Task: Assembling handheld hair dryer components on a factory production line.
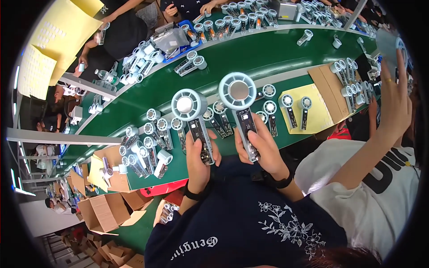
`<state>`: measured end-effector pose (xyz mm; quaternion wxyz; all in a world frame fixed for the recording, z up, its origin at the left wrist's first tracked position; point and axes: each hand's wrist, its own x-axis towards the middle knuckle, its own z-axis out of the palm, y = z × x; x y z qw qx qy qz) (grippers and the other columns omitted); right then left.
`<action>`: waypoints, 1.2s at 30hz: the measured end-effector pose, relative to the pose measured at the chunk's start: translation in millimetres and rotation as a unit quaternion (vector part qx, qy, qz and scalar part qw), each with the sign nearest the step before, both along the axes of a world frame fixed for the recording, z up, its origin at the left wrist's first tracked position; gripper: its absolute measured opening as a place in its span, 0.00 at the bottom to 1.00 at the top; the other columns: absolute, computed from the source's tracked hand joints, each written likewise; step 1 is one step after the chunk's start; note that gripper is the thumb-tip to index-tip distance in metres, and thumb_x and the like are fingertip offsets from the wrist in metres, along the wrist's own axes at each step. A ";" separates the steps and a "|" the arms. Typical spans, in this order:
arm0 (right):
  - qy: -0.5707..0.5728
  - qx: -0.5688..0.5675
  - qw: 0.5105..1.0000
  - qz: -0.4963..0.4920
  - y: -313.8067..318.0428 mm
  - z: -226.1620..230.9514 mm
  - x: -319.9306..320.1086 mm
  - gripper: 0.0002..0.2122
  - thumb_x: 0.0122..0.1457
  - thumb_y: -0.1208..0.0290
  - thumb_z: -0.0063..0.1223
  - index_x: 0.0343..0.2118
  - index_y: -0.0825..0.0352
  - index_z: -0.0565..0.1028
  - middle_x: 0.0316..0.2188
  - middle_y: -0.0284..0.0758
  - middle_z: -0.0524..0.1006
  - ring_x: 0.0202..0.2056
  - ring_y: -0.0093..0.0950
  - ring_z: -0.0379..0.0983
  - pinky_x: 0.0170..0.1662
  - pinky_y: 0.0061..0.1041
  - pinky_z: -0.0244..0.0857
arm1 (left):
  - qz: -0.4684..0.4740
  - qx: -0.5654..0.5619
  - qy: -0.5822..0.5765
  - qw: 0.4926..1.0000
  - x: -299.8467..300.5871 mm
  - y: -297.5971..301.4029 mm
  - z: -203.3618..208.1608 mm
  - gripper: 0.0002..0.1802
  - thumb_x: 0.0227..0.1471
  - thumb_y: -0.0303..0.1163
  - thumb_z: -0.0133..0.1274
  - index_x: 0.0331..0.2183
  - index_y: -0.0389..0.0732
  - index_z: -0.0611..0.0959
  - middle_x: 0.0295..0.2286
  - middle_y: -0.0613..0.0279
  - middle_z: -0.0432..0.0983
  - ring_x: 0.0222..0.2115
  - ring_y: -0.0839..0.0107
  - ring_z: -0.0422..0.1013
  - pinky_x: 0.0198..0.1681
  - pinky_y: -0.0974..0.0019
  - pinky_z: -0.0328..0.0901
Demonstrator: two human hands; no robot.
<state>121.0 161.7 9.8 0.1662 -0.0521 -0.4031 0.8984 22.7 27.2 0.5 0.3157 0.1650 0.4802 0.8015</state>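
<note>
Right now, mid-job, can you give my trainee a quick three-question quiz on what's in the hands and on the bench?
1. True or false: each of the hands holds a small grey handheld fan with a round head.
2. What colour is the belt surface behind the fans?
3. The yellow sheet lies A) left or B) right of the held fans?

Key
1. True: left hand holds the left fan, right hand holds the right fan.
2. Green belt.
3. B, yellow sheet.
</note>
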 end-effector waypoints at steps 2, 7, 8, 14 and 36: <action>0.001 -0.003 1.000 -0.012 3.8 -2.7 2.6 0.15 0.63 0.66 0.35 0.49 0.69 0.56 0.29 0.36 0.65 0.17 0.19 0.59 0.15 0.16 0.53 | 0.014 -0.002 0.002 1.000 4.1 4.2 -2.2 0.17 0.59 0.36 0.35 0.46 0.36 0.60 0.35 0.53 0.66 0.18 0.76 0.63 0.14 0.73 0.61; -0.033 -0.037 0.998 -0.036 2.8 -17.7 0.4 0.12 0.63 0.66 0.35 0.44 0.69 0.58 0.29 0.36 0.64 0.16 0.19 0.59 0.15 0.15 0.51 | 0.033 -0.007 0.003 0.999 5.6 9.3 -6.4 0.18 0.59 0.35 0.36 0.48 0.36 0.58 0.36 0.51 0.65 0.18 0.75 0.64 0.13 0.73 0.62; -0.034 -0.040 0.998 -0.034 2.2 -19.4 -1.0 0.12 0.63 0.66 0.35 0.44 0.69 0.58 0.29 0.36 0.64 0.16 0.19 0.59 0.15 0.15 0.51 | 0.031 -0.008 0.000 0.999 4.9 9.0 -6.8 0.19 0.59 0.35 0.36 0.49 0.37 0.58 0.36 0.51 0.65 0.18 0.75 0.64 0.13 0.73 0.62; -0.059 0.003 0.997 -0.056 5.0 -19.0 0.8 0.13 0.63 0.63 0.35 0.42 0.69 0.58 0.27 0.35 0.65 0.15 0.19 0.58 0.14 0.16 0.50 | 0.019 -0.016 0.008 1.000 4.2 11.1 -4.1 0.20 0.59 0.35 0.36 0.50 0.36 0.57 0.36 0.51 0.65 0.17 0.75 0.64 0.13 0.73 0.62; -0.093 0.035 0.995 0.014 0.2 -27.6 -10.2 0.18 0.62 0.68 0.36 0.53 0.67 0.54 0.30 0.34 0.64 0.17 0.18 0.58 0.18 0.16 0.51 | 0.050 -0.021 0.006 0.999 8.1 4.3 -23.0 0.19 0.60 0.35 0.35 0.49 0.36 0.55 0.36 0.51 0.64 0.18 0.75 0.65 0.16 0.71 0.66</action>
